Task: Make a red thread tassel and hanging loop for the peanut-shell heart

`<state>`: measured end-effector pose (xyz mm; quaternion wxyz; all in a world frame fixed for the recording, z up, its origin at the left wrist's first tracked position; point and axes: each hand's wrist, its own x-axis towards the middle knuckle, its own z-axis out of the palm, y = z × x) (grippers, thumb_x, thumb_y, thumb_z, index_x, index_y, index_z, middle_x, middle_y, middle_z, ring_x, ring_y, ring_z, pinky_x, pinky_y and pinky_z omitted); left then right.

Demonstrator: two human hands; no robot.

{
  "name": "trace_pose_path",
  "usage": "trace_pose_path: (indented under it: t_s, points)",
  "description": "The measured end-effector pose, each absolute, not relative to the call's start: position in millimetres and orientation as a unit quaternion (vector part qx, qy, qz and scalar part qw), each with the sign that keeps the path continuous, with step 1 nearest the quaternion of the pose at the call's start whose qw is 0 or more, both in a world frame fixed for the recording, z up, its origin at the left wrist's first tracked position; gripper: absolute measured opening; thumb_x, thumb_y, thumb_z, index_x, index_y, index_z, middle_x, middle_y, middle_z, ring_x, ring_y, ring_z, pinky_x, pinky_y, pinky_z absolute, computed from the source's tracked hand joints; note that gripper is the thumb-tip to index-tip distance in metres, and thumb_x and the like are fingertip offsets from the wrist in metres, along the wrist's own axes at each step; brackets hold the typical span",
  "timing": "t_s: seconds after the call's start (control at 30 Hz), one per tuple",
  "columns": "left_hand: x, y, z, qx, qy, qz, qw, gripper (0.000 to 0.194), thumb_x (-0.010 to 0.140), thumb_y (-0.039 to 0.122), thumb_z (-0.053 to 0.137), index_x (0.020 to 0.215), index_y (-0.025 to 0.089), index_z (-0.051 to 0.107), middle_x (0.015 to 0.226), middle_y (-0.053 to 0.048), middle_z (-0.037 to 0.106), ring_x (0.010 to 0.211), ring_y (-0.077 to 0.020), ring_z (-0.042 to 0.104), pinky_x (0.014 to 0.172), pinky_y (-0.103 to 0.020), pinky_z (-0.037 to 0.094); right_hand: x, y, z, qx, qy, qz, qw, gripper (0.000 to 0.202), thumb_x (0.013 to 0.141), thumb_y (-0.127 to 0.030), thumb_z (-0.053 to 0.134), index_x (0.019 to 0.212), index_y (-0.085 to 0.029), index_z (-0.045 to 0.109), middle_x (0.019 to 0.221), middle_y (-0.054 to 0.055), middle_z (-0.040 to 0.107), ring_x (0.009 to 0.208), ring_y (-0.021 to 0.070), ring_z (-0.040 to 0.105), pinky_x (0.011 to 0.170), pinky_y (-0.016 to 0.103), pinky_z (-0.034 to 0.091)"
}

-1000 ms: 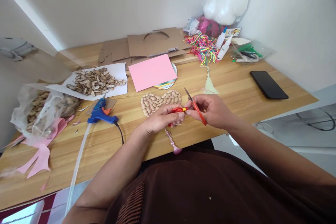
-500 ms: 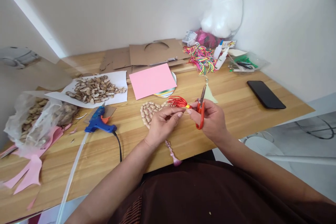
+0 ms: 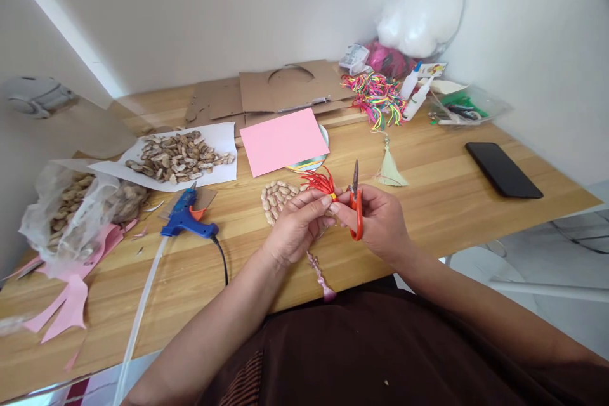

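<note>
A red tassel with a yellow band fans out above my fingertips. My left hand is closed, its thumb and fingers pinching the tassel near the band. Orange-handled scissors sit in my right hand, blades pointing up and away, while its thumb and fingertips meet the band. Partly hidden behind my left hand is a heart shape covered in peanuts. A pink beaded tassel hangs toward the table's near edge. On the wood beyond my right hand lies a pale green tassel.
To the left are a blue glue gun, peanut shells on white paper and a plastic bag of peanuts. Pink card and cardboard lie behind. Colourful cords, glue bottles and a phone are at right.
My left fingers have closed on the tassel near its band, and the tassel now points more upward. The scissors have turned more upright. The whole view has shifted slightly.
</note>
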<state>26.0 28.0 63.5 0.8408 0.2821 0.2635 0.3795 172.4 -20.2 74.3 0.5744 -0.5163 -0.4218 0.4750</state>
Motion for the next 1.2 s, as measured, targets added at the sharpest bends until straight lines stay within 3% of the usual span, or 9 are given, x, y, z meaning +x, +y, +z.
trace_pose_path:
  t_s: [0.27,0.43,0.7,0.83,1.0,1.2]
  points:
    - [26,28,61,0.299,0.240,0.406,0.830,0.031,0.073,0.028,0.092,0.096,0.014,0.078,0.095,-0.003,0.077,0.081,-0.0095,0.070,0.074,-0.017,0.058,174,-25,76,-0.518,-0.483,0.419,0.568,0.024,0.072,-0.033,0.088,0.073,-0.020,0.068,0.068,-0.001,0.066,0.061,0.0119,0.056,0.056,0.026,0.048]
    - [24,30,62,0.323,0.228,0.411,0.821,0.026,0.078,0.028,0.089,0.098,0.016,0.078,0.082,-0.002,0.076,0.075,-0.0097,0.070,0.070,-0.018,0.058,177,-33,82,-0.502,-0.506,0.449,0.539,0.020,0.077,-0.032,0.084,0.076,-0.018,0.070,0.063,-0.004,0.061,0.054,0.0089,0.049,0.052,0.024,0.042]
    - [22,30,69,0.344,0.269,0.403,0.804,0.025,0.072,0.030,0.093,0.081,0.014,0.076,0.075,-0.002,0.073,0.067,-0.0089,0.067,0.067,-0.017,0.058,183,-42,80,-0.497,-0.463,0.575,0.457,0.025,0.073,-0.031,0.088,0.076,-0.017,0.068,0.059,-0.005,0.057,0.052,0.0073,0.047,0.049,0.021,0.037]
    - [20,30,66,0.348,0.263,0.407,0.803,0.026,0.073,0.030,0.092,0.086,0.014,0.077,0.075,-0.002,0.071,0.066,-0.0085,0.065,0.065,-0.017,0.057,183,-40,75,-0.488,-0.428,0.628,0.430,0.029,0.071,-0.035,0.090,0.078,-0.017,0.067,0.062,-0.005,0.058,0.053,0.0081,0.053,0.050,0.021,0.040]
    - [22,31,64,0.353,0.241,0.409,0.806,0.025,0.076,0.029,0.090,0.092,0.015,0.079,0.089,-0.003,0.076,0.070,-0.0080,0.067,0.065,-0.017,0.057,182,-39,69,-0.491,-0.404,0.657,0.405,0.036,0.070,-0.042,0.090,0.075,-0.018,0.064,0.062,-0.005,0.057,0.050,0.0085,0.055,0.048,0.021,0.040]
    - [22,31,68,0.322,0.257,0.406,0.816,0.027,0.071,0.026,0.094,0.090,0.013,0.080,0.070,-0.001,0.073,0.062,-0.0081,0.067,0.062,-0.016,0.057,181,-41,66,-0.487,-0.398,0.662,0.408,0.039,0.070,-0.045,0.090,0.072,-0.017,0.062,0.063,-0.005,0.059,0.048,0.0081,0.056,0.048,0.021,0.040]
